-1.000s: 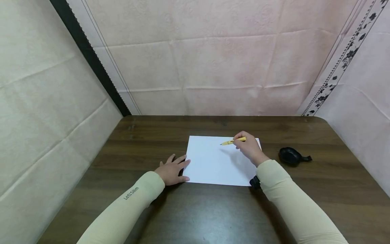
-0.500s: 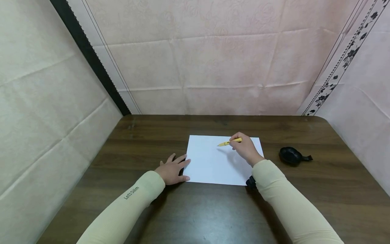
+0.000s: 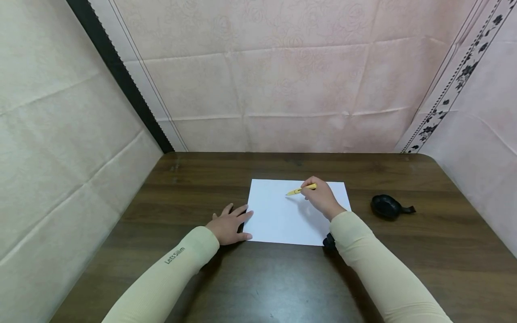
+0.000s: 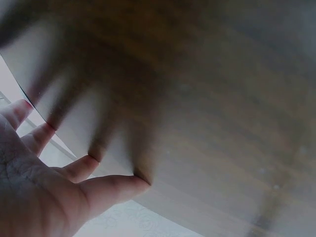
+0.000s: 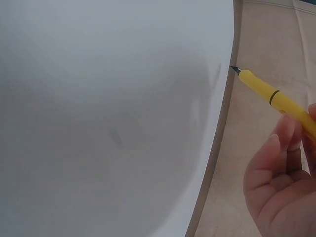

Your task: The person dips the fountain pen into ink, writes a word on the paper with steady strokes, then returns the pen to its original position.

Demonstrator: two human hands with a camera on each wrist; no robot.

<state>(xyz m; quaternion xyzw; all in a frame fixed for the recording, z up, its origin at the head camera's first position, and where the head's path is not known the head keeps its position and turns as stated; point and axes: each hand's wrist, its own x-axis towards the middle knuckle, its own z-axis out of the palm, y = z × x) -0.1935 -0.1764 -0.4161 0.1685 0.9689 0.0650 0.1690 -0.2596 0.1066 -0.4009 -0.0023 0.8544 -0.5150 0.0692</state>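
Note:
A yellow fountain pen (image 5: 266, 94) with a dark nib is pinched between the fingertips and thumb of my right hand (image 3: 320, 197). Its nib points left over the upper middle of a white sheet of paper (image 3: 270, 220), and in the right wrist view it looks raised off the surface. No marks are visible on the paper from the head view. My left hand (image 3: 229, 227) rests at the paper's left edge, fingers spread, with fingertips and thumb on that edge. In the left wrist view, the left thumb (image 4: 116, 190) and fingers touch down on flat surface.
The sheet lies on a dark brown wooden table (image 3: 194, 179). To the right sits a black rounded object (image 3: 386, 207) with a short tail-like end. A small black device (image 3: 329, 241) is on the right wrist's underside. Pale cloth (image 3: 291, 89) hangs behind the table.
My right hand has drifted left and slightly toward me, carrying the pen over the paper. The left hand and the sheet stay in place.

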